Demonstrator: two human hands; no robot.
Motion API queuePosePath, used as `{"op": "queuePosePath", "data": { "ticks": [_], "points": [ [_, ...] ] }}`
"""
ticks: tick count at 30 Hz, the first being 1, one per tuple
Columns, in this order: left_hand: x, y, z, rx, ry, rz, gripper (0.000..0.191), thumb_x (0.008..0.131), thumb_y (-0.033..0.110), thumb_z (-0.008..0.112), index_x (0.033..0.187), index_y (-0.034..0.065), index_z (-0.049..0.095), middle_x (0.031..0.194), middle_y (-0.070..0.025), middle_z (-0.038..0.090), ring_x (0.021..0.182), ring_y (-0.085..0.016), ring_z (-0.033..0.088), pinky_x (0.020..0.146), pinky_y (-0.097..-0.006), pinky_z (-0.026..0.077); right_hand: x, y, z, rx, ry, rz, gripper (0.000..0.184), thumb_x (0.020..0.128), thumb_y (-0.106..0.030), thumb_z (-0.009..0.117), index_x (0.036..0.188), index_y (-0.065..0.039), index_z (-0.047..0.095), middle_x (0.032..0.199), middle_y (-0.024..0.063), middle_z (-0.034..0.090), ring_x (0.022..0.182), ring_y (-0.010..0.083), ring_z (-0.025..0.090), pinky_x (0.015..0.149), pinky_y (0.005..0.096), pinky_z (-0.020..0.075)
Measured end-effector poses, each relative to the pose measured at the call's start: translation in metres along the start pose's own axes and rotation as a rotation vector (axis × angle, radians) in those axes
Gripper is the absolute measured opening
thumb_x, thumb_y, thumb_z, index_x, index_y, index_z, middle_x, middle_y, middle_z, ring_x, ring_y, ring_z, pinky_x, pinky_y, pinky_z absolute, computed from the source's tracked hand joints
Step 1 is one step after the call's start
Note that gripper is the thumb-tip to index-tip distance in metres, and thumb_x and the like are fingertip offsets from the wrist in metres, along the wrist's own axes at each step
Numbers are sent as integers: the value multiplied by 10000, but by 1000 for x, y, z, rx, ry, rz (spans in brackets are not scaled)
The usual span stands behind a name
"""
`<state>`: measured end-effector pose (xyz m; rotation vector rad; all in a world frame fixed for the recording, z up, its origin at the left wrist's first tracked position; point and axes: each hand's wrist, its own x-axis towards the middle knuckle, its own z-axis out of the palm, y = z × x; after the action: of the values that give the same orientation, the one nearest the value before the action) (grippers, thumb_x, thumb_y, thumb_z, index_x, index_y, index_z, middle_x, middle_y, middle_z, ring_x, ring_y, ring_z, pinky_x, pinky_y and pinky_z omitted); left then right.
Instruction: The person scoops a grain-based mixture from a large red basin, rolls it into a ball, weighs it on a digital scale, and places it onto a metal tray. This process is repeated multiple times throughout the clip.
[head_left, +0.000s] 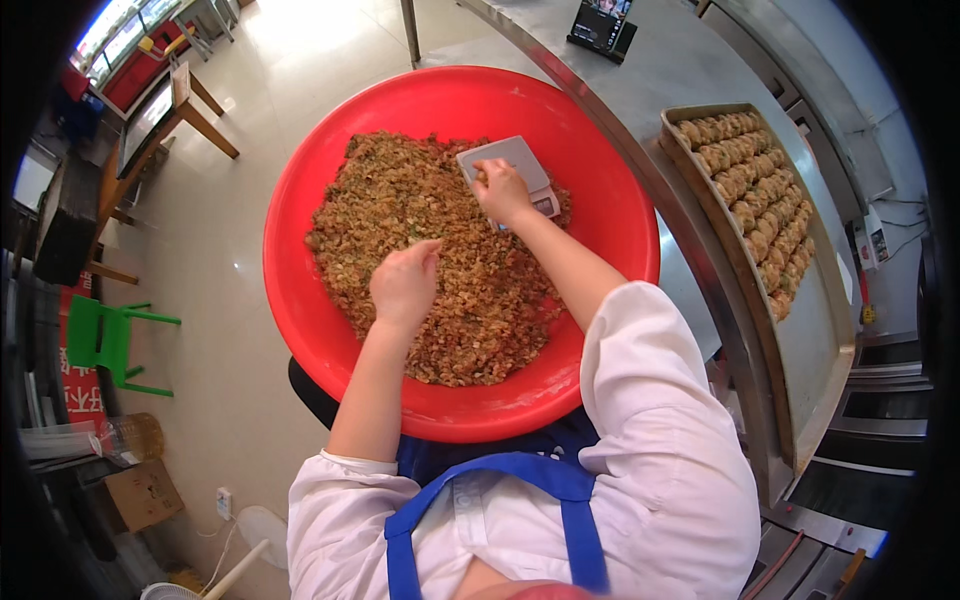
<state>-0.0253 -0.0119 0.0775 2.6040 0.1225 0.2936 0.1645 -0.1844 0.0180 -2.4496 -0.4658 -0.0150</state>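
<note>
A large red plastic basin holds a broad mound of brown, crumbly filling mixture. On the mound's upper right rests a small digital kitchen scale with a grey platform. My right hand is over the scale's left part, fingers curled; a bit of brownish mixture seems to show at the fingertips, though the hand mostly hides it. Lower left of it, my left hand hovers above the mixture, thumb and fingertips drawn together, and whether anything small is between them cannot be made out.
To the right, a metal baking tray with rows of rounded brown balls stands on a steel worktable. A phone leans on a stand there. At left are a green plastic chair, a wooden table and a cardboard box.
</note>
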Motion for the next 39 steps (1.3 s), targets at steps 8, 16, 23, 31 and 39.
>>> {"op": "queuePosePath", "data": {
  "ticks": [8,16,23,31,39],
  "points": [
    [5,-7,4,-1913,-294,-717,618,1032,559,402,1334,37,534,1239,-117,624,1158,-273,608,992,-449,497,-106,-112,-13,293,152,-620,397,883,-119,561,1265,-17,583,1189,186,656,1097,340,641,973,458,485],
    [-2,-3,1,-2186,-428,-797,749,997,665,340,1420,58,455,1474,-148,480,1371,-333,461,1163,-531,342,-112,-106,22,154,145,-504,191,908,-251,625,950,-109,746,1030,75,746,1161,294,639,1075,496,385],
    [1,3,-5,-2122,-436,-746,767,978,692,362,1403,65,480,1462,-140,495,1376,-321,458,1173,-494,337,-106,-104,12,213,274,-588,186,902,-247,614,865,-106,729,946,63,740,1057,238,669,1044,495,406],
    [-3,4,2,-2094,-509,-852,804,973,721,317,1415,71,483,1458,-166,493,1355,-347,470,1153,-535,339,-114,-110,1,278,237,-533,508,903,-289,652,1332,-41,539,1381,182,551,1273,353,529,1040,461,422],
    [-5,2,-2,-2212,-740,-583,967,926,803,299,1527,46,334,1555,-155,389,1427,-332,389,1172,-552,287,-106,-107,2,475,196,-342,125,924,-155,615,951,-66,698,889,96,710,858,325,683,970,486,470]
  ]
}}
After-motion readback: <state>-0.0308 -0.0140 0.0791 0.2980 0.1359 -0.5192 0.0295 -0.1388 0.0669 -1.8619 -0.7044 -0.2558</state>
